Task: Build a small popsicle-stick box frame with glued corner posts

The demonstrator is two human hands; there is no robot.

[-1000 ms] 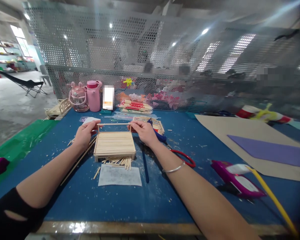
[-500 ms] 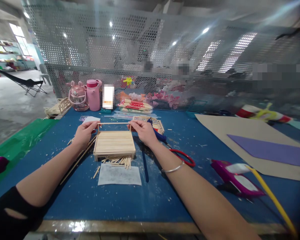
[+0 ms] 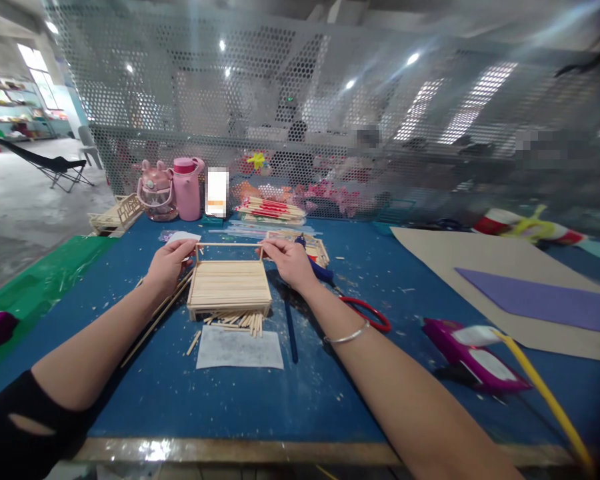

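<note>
A small bed-like model of wooden sticks (image 3: 230,285) stands on the blue table, its flat slatted top facing up. Across two short posts at its far side lies a thin wooden stick (image 3: 229,245). My left hand (image 3: 169,267) pinches the stick's left end at the post. At the right end, my right hand (image 3: 291,264) pinches the stick against the other post. Short cut sticks (image 3: 245,322) lie in a loose heap before the model, beside a white paper sheet (image 3: 241,347).
Right of the model lie a blue rod (image 3: 291,330), a blue-handled tool (image 3: 323,272) and a red loop (image 3: 367,313). Further right is a purple device (image 3: 473,357) with a yellow strip. Pink bottles (image 3: 187,190), a phone (image 3: 217,192) and bundled sticks (image 3: 271,210) stand or lie along the mesh panel.
Almost nothing differs. Both hands keep their pinch at the stick's ends, and the view has shifted very slightly.
</note>
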